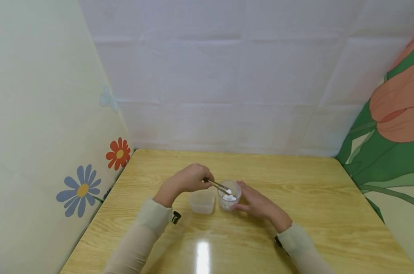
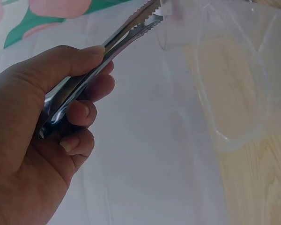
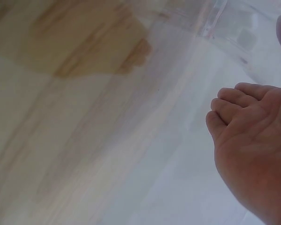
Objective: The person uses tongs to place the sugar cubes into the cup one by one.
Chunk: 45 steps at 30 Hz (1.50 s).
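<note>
My left hand [image 1: 193, 177] grips metal tongs [image 2: 75, 86] with toothed tips, thumb on one arm and fingers round the other. The tongs slant down to the right, their tips over the mouth of a clear cup [image 1: 224, 205]. White pieces [image 1: 229, 198] lie in the cup; one is at the tips, but I cannot tell whether it is pinched. My right hand [image 1: 258, 201] holds the cup from its right side, fingers at the far side and thumb at the near side. A translucent plastic box [image 1: 202, 207] stands just left of the cup, below my left hand.
The wood-grain table [image 1: 296, 179] spreads around the hands. A white sheet [image 1: 227, 76] hangs behind it, and flower-printed walls [image 1: 39, 114] border both sides.
</note>
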Each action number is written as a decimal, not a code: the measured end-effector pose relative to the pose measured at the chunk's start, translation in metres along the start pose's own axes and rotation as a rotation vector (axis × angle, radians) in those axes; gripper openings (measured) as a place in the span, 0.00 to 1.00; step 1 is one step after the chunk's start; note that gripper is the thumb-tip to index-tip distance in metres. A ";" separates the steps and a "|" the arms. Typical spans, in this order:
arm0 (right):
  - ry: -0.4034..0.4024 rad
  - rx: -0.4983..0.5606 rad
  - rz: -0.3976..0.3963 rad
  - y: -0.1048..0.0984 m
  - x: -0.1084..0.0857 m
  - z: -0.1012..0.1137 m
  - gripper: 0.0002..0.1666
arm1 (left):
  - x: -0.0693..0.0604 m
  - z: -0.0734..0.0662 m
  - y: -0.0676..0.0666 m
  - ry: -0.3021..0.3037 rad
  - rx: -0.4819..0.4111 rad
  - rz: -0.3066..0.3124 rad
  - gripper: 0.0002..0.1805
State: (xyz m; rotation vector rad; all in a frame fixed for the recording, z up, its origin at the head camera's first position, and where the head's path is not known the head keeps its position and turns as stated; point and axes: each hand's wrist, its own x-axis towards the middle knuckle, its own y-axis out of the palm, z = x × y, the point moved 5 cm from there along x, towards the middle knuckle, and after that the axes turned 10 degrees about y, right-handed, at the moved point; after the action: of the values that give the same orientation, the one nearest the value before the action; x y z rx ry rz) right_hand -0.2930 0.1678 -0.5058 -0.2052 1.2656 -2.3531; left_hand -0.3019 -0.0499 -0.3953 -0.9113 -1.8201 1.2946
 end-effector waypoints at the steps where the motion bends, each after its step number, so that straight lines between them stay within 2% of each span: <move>1: 0.001 -0.001 0.001 0.000 0.000 0.000 0.56 | 0.001 0.000 0.002 0.004 -0.001 0.003 0.05; 16: -0.007 -0.010 -0.002 0.002 0.000 -0.001 0.56 | 0.010 0.003 0.022 -0.021 -0.014 0.049 0.06; 33: -0.003 0.006 0.015 0.002 0.001 -0.002 0.55 | 0.015 0.001 0.030 -0.043 -0.033 0.081 0.07; 45: 0.007 0.003 0.015 0.002 0.001 -0.002 0.55 | 0.015 0.001 0.028 -0.053 -0.027 0.093 0.07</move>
State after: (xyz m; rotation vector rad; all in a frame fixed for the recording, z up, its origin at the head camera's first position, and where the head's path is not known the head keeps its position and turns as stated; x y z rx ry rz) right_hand -0.2946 0.1682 -0.5086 -0.1862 1.2618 -2.3450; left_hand -0.3060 -0.0303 -0.4205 -0.9955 -1.8595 1.3660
